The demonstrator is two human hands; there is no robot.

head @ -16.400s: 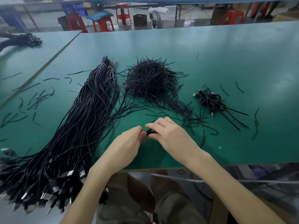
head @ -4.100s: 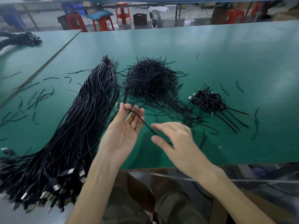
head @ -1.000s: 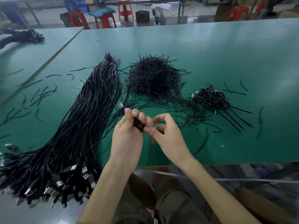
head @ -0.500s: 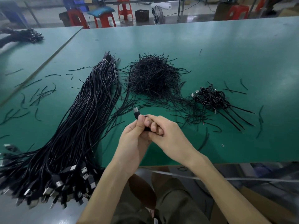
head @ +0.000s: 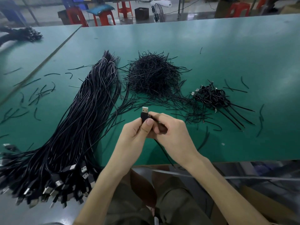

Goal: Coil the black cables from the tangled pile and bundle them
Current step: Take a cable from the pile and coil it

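Observation:
My left hand and my right hand meet above the near edge of the green table. Between them they grip a coiled black USB cable, its silver plug sticking up past my left thumb. A thin black tie strand hangs down from under my right hand. A long pile of uncoiled black cables lies to the left, its plugs at the near end. A heap of short black ties sits in the middle. Several bundled cables lie to the right.
Loose tie pieces are scattered on the table's left side and a few at the far right. A second green table adjoins at the left with more black cables. Red stools stand beyond.
The coiled cable has turned so that its plug points upward above my left thumb. My right hand has closed over the coil, and a tie strand now hangs below it.

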